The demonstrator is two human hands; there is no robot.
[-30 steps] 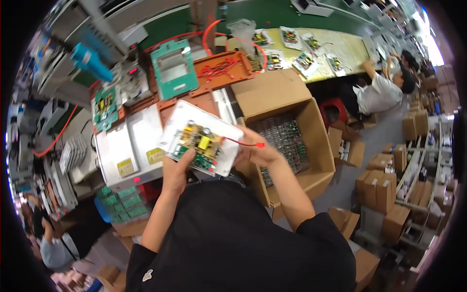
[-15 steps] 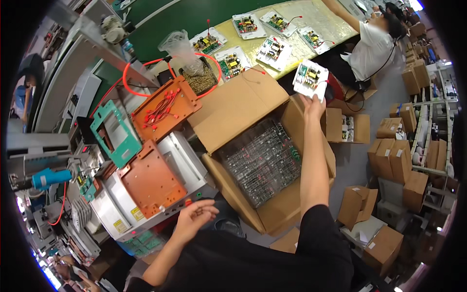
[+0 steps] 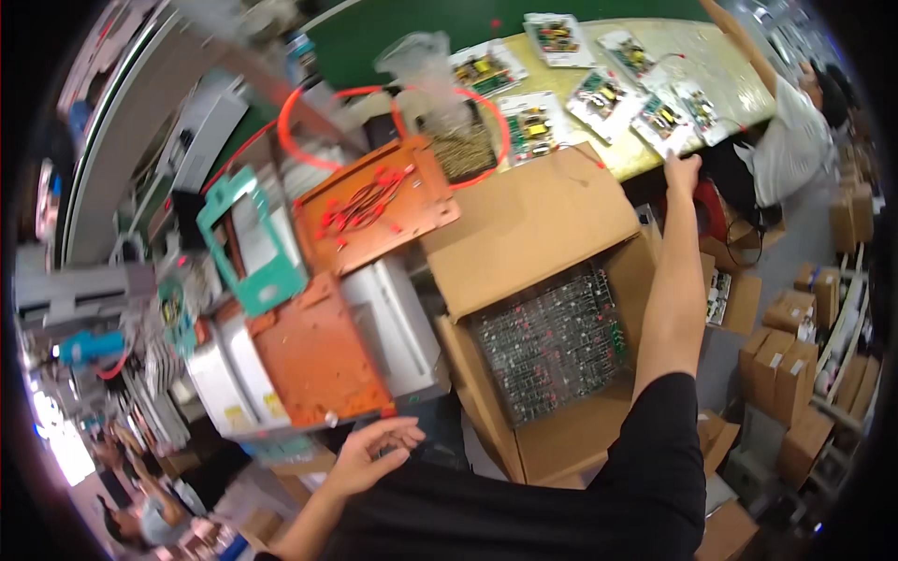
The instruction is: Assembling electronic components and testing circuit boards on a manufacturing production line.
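Observation:
At the near edge of the yellow-topped table (image 3: 720, 56), my right hand (image 3: 683, 173) grips the corner of a white plate carrying a circuit board (image 3: 660, 120). This plate lies beside several similar ones, including a white plate with a board (image 3: 603, 101) just left of it. My left hand (image 3: 374, 455) hovers near my body with nothing in it, thumb and fingers apart. Just beyond it is an orange fixture plate (image 3: 313, 351). Under my right arm stands an open cardboard box (image 3: 561, 458) holding densely packed circuit boards (image 3: 552, 346).
Red-tipped wires (image 3: 365, 206) lie in an orange tray (image 3: 318, 248) beside a green frame (image 3: 271, 294). A bin of small brass-coloured parts (image 3: 463, 154) with a plastic bag (image 3: 421, 70) sits behind. Another person (image 3: 795, 154) works at the far right, near stacked cartons (image 3: 776, 360).
My right hand has carried its plate from above the box's right side forward to the table's plates. The whole view has swung, shifting the scene rightward. My left hand stays low and empty.

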